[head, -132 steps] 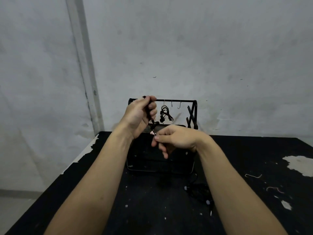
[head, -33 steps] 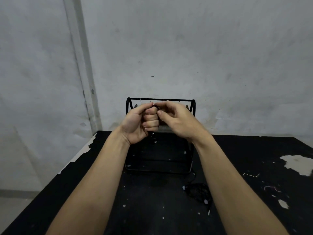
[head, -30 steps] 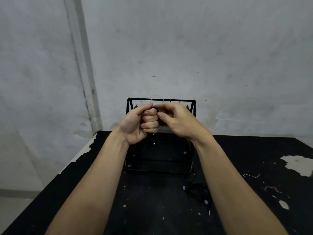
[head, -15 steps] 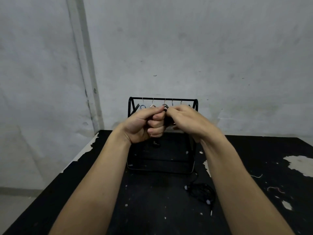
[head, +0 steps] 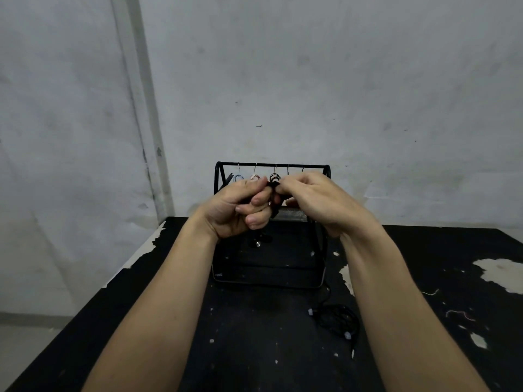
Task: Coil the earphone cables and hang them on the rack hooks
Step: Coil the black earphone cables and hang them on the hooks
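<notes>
A black wire rack [head: 311,166] with several small hooks on its top bar stands at the back of the black table [head: 254,349]. My left hand [head: 240,210] and my right hand [head: 319,202] meet in front of the rack, both pinching a black earphone cable [head: 274,181] wound into small loops just below a middle hook. An earbud [head: 258,243] of that cable dangles under my left fist. A blue coil [head: 237,178] and a pale coil [head: 254,177] hang on the left hooks. Another black earphone [head: 338,321] lies tangled on the table.
A grey wall rises right behind the rack. The table's black surface is chipped, with pale patches [head: 503,274] at the right and a worn left edge [head: 135,261]. Bits of thread [head: 458,314] lie near the right side.
My hands have shifted slightly right and the coiled cable now shows between my fingertips under a middle hook. Earlier my right hand was lower, away from my left.
</notes>
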Tool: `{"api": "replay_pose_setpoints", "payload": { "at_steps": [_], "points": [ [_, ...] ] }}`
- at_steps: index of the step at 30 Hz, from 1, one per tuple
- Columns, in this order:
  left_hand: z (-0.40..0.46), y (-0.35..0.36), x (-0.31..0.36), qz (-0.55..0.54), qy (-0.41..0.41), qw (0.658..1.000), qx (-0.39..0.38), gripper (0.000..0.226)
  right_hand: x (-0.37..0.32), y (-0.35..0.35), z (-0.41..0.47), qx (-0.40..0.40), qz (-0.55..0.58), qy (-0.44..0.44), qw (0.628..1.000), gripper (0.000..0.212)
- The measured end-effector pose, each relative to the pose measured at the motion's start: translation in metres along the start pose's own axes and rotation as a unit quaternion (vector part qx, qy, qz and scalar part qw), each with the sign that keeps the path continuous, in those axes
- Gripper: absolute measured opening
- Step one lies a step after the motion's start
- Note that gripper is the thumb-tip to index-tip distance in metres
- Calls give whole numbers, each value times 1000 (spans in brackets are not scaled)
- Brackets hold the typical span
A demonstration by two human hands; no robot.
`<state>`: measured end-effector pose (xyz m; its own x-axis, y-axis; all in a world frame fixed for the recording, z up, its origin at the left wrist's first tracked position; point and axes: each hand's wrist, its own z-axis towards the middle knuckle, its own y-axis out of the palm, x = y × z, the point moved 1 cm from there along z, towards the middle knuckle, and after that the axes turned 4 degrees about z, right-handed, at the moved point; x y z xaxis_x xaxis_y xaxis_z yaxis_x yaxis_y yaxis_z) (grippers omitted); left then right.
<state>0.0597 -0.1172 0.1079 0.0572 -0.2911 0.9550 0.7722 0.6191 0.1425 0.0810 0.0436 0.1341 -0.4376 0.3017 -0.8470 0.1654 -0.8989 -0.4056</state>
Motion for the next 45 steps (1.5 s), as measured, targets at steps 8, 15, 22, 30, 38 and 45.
{"api": "replay_pose_setpoints", "payload": {
  "at_steps": [8,15,22,30,38,45],
  "points": [
    [12,3,-2,11,36,991,130,35,10,16,4,65,177,41,981,23],
    [19,5,-3,105,26,973,203,31,19,18,11,96,197,44,975,30],
    [21,-14,-12,161,36,962,219,12,33,6,17,130,183,78,971,35],
    [18,-15,-47,105,3,940,324,17,54,11,18,120,257,131,950,27],
    [22,-21,-63,27,45,878,475,15,68,13,17,49,294,179,938,33],
    [26,-22,-62,-12,68,870,488,11,82,13,22,184,402,169,881,49]
  ]
}}
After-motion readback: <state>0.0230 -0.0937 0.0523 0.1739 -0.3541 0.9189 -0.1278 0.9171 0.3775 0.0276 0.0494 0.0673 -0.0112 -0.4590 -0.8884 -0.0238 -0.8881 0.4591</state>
